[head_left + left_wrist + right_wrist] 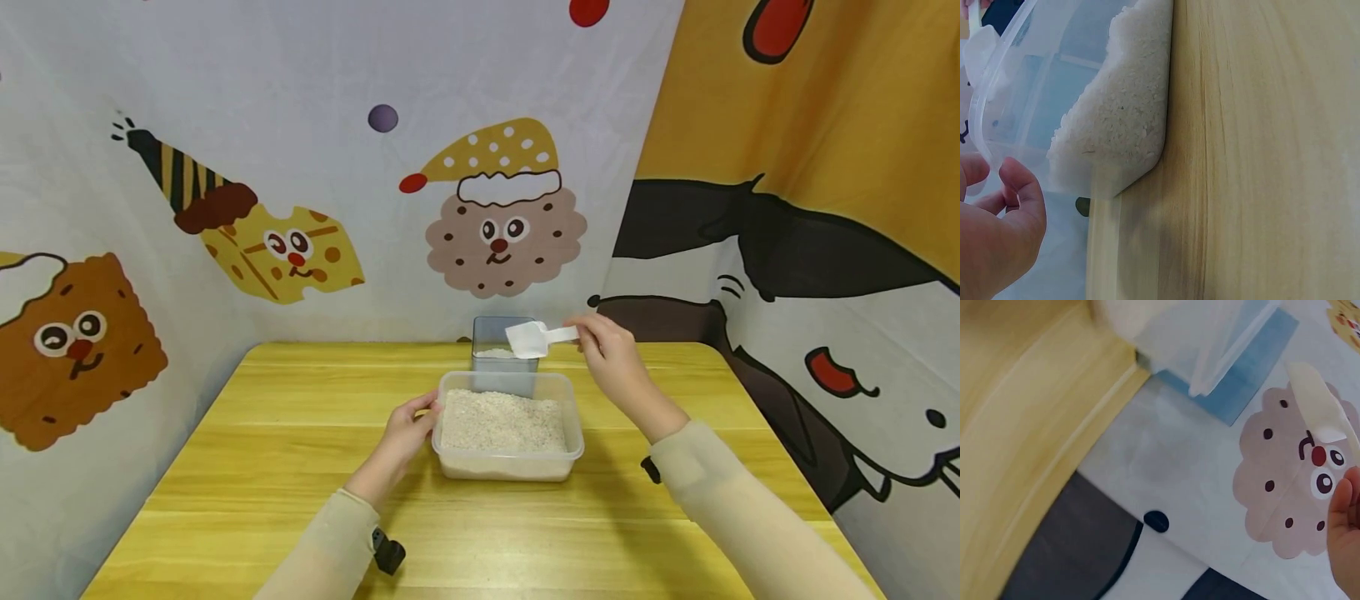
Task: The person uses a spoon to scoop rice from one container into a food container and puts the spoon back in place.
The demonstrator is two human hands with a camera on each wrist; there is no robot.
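Observation:
A clear plastic container [510, 455] holding rice [502, 423] stands on the table. My left hand [408, 433] grips its left side; in the left wrist view, thumb and fingers pinch the rim near a corner. With my right hand [611, 358] I hold a white scoop [529, 340] by its handle, raised above the back of the container. Behind the clear container stands a blue-grey translucent bin [504, 327] with some white grain inside, partly hidden by the scoop. Whether the scoop carries rice I cannot tell.
Both containers stand on a yellow wood-grain table [300, 467]. A cartoon-printed cloth [315, 100] hangs close behind the table's back edge and down both sides. Each forearm wears a small black device near the wrist.

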